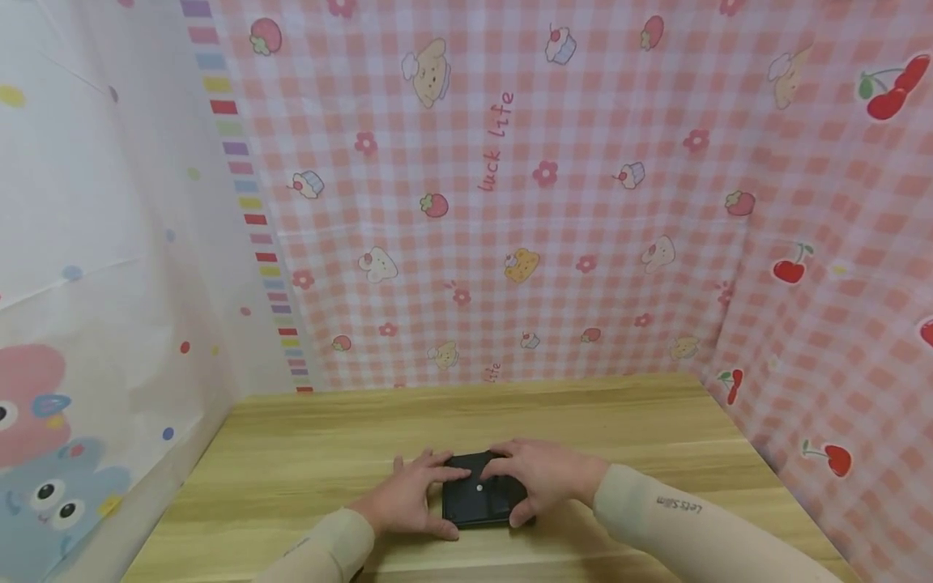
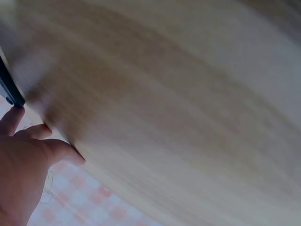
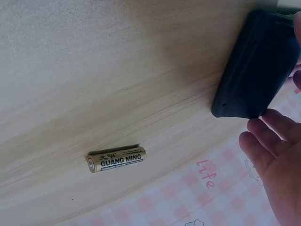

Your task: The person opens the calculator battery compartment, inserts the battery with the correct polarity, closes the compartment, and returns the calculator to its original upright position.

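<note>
A flat black rectangular device (image 1: 466, 504) lies on the table, a small pale round spot on its upper face. My left hand (image 1: 408, 500) holds its left side, thumb by the near corner and a finger over the top. Across the right side bends my right hand (image 1: 551, 474), thumb at the near right corner, fingers toward the far edge. In the right wrist view the device's dark face (image 3: 258, 66) has small holes along one edge; fingertips touch its end. A gold AA-size battery (image 3: 117, 159) lettered GUANG MING lies on the table, apart from the device.
The wood-grain table (image 1: 306, 453) runs back to a pink checked cloth (image 1: 452, 308). More printed cloth (image 1: 824, 356) hangs along the right, and a pale dotted sheet (image 1: 109, 324) along the left.
</note>
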Motion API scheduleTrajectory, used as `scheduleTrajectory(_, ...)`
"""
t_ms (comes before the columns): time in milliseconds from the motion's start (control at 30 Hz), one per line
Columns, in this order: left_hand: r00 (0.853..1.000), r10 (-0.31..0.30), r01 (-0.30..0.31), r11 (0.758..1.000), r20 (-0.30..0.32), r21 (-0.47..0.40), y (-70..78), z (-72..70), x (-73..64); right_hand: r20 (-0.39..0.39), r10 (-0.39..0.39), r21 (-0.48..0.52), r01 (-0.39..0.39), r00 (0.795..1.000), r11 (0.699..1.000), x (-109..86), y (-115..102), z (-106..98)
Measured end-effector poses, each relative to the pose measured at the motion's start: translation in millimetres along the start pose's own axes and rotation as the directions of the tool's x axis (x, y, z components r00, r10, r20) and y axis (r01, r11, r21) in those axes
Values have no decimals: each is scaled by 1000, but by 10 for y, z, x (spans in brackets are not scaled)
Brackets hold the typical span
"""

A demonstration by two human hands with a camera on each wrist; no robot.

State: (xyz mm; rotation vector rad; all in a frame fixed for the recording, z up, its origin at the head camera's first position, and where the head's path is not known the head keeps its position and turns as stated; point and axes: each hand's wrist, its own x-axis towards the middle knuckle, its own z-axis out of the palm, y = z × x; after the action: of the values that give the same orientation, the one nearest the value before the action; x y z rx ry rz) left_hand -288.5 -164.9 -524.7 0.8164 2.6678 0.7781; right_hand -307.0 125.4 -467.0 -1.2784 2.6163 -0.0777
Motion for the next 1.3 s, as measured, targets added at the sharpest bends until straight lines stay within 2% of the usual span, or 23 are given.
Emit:
scheduleTrajectory(500,1000,-31,31,999,7,-23,0,-1,25,8,-7,-40,7,1000,999,37,39,-43)
scheduleTrajectory(933,999,-50,50,998,-5,-46,-15,24,30,-1,7,-7,-7,1000,1000,60,23,-90)
scheduleTrajectory(1300,999,-54,53,997,-2,-64,85,-8,-14,-15,-34,-75,32,999,997,97,16,-98)
